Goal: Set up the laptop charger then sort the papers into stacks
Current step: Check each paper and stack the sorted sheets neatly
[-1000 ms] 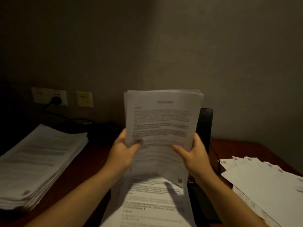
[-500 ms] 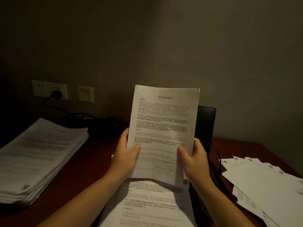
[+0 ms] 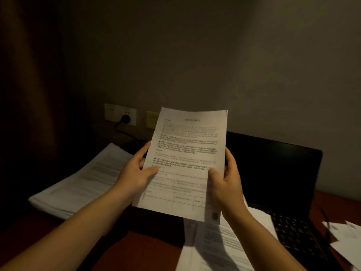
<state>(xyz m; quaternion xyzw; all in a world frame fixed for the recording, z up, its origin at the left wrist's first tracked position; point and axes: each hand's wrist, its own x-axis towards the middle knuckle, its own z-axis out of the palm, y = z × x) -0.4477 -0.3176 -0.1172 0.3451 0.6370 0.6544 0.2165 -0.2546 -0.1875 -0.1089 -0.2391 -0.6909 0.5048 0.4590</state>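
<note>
I hold a printed sheet [image 3: 185, 153] upright over the desk, tilted slightly left. My left hand [image 3: 134, 173] grips its left edge and my right hand [image 3: 227, 182] grips its lower right edge. A thick stack of papers [image 3: 86, 182] lies on the desk to the left. More printed sheets [image 3: 218, 243] lie below my hands. An open black laptop [image 3: 273, 169] stands behind the sheet to the right. The charger plug [image 3: 125, 118] sits in the wall socket [image 3: 111, 112], its cable [image 3: 125, 133] running down to the desk.
Loose sheets [image 3: 345, 239] spread at the far right of the reddish-brown desk [image 3: 136, 243]. A yellowish wall plate [image 3: 151, 119] is beside the socket. A dark curtain [image 3: 23, 94] hangs at the left. The wall is close behind the desk.
The view has swung left, so the laptop and left stack show more. The bundle I held earlier is now one visible sheet, carried a little leftward.
</note>
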